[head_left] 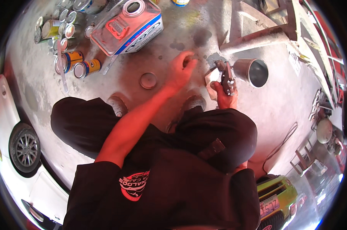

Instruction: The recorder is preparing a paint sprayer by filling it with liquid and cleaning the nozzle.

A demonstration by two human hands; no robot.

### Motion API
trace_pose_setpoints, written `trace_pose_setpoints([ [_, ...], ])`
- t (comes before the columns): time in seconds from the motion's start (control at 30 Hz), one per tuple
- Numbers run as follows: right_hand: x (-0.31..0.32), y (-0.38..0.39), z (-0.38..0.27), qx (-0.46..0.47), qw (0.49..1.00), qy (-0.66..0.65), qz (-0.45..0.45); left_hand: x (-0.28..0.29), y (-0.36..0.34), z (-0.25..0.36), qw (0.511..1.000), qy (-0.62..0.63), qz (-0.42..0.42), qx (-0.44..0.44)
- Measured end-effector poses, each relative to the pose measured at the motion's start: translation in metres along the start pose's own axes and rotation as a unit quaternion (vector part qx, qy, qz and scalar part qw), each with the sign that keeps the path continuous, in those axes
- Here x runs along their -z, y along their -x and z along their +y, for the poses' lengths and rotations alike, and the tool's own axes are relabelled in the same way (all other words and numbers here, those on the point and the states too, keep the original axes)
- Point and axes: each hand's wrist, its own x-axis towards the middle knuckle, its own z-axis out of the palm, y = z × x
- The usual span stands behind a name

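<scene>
My right hand (226,100) grips a metal spray gun (228,78), its thumb beside a pale folded paper or cloth (211,85) that touches the gun. To the left of it, my left hand (183,68) hovers over the floor with fingers curled together; whether something small is in them is hidden. A metal cup (241,68), its mouth uncovered, stands just right of the spray gun, apart from it. On the floor left of my left hand lies a small round lid (148,80).
A large rectangular solvent tin (144,36) stands ahead, with yellow-labelled cans (92,66), several other paint cans (50,29) and a flat stir stick (62,69) to its left. A wooden stand (257,40) is ahead right. A white car (12,111) and a green car (275,191) flank me.
</scene>
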Motion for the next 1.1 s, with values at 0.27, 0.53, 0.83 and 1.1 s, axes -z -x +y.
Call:
trace_pose_setpoints([
  [0.27,0.006,0.001,-0.003,0.028,0.999,-0.007,0.043,-0.002,0.02,-0.035,0.981,-0.116,-0.143,-0.061],
  [0.53,0.01,0.01,-0.016,-0.001,0.997,-0.022,-0.076,-0.002,0.022,-0.042,0.986,-0.099,-0.133,-0.033],
  [0.83,-0.002,0.006,-0.007,0.028,0.997,-0.066,-0.002,0.001,0.023,-0.043,0.962,-0.173,-0.208,-0.032],
  [1.1,0.014,0.005,-0.006,0.014,0.999,0.014,0.039,-0.019,0.029,-0.03,0.955,-0.014,-0.287,0.071],
])
